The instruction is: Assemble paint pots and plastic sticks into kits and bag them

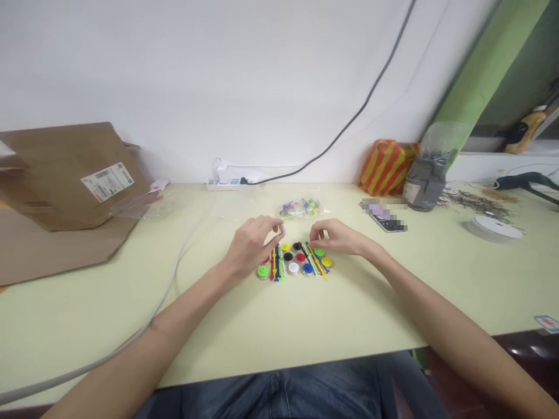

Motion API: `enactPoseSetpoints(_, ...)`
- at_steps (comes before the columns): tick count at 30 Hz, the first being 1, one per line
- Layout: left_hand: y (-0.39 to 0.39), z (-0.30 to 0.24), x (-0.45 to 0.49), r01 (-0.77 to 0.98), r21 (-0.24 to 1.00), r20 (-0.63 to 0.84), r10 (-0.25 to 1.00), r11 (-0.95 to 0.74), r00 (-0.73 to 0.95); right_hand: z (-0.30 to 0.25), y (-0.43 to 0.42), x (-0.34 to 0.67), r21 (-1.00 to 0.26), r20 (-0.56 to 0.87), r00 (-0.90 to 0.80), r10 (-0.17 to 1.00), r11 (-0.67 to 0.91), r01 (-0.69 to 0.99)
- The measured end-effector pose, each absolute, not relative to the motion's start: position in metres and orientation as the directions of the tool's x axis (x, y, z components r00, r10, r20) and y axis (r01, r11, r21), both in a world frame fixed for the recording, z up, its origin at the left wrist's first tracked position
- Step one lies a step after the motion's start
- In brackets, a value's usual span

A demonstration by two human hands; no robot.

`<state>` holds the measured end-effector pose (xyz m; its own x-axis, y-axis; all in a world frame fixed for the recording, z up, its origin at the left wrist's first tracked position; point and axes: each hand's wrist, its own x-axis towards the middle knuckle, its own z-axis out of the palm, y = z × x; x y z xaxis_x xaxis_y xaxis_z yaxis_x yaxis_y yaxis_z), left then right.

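Note:
My left hand (253, 244) hangs over the left end of a group of small plastic parts, its thumb and forefinger pinched on a small white piece (283, 230). My right hand (336, 237) is at the group's upper right, its fingertips close together at the top of a bundle of coloured plastic strips (315, 260). Round discs in several colours lie between the strips, including a white disc (293, 267) and a blue disc (308, 268). A second bundle of strips (277, 263) lies near my left hand. Behind them is a clear bag of small coloured parts (300, 208).
The pale green table (109, 291) holds a cardboard mailer (74, 174) at left and a power strip (231, 184) against the wall. A pixelated phone (384, 219), a striped bag (386, 167), a grey pouch (425, 183) and a white roll (493, 228) stand at right.

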<state>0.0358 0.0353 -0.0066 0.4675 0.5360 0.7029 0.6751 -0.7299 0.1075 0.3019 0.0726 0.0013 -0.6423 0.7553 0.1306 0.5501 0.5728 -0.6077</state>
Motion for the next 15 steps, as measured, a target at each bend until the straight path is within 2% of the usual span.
enactPoseSetpoints(8, 0.033, -0.010, 0.039, 0.674, 0.133, 0.690, 0.556, -0.726, 0.463, 0.011, 0.071, 0.311, -0.657, -0.022, -0.729, 0.685, 0.539, 0.526)
enactPoseSetpoints(15, 0.031, -0.010, 0.040, 0.666, 0.156, 0.679, 0.569, -0.730, 0.464, 0.010, 0.070, 0.313, -0.647, -0.021, -0.738, 0.675, 0.553, 0.525)
